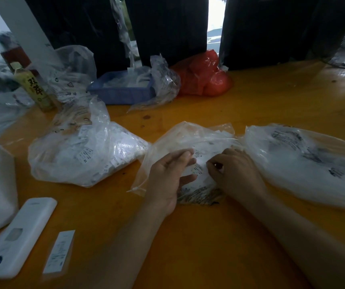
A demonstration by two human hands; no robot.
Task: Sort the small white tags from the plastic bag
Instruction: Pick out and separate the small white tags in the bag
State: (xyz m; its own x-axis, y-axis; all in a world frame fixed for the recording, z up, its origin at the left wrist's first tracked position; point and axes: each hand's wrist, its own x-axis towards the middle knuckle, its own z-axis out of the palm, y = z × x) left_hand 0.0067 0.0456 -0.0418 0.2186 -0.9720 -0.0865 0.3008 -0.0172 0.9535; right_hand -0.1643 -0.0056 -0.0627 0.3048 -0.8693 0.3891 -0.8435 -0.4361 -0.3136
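Observation:
A clear plastic bag (188, 136) lies in the middle of the orange table (209, 236), with small white printed tags (198, 170) inside it. My left hand (167, 180) lies against the bag's left side, fingers fairly straight and reaching in toward the tags. My right hand (236, 174) rests on the bag's right part, thumb and forefinger pinching at the tags. A darker stack of tags (200, 195) lies at the bag's near edge. The image is blurred, so single tags are hard to tell apart.
A full bag of white tags (88, 155) lies to the left, another large clear bag (305, 163) to the right. A blue tray (121, 90), a red bag (205, 76) and a bottle (33, 86) stand behind. A white device (19, 236) and a single label (59, 251) lie front left.

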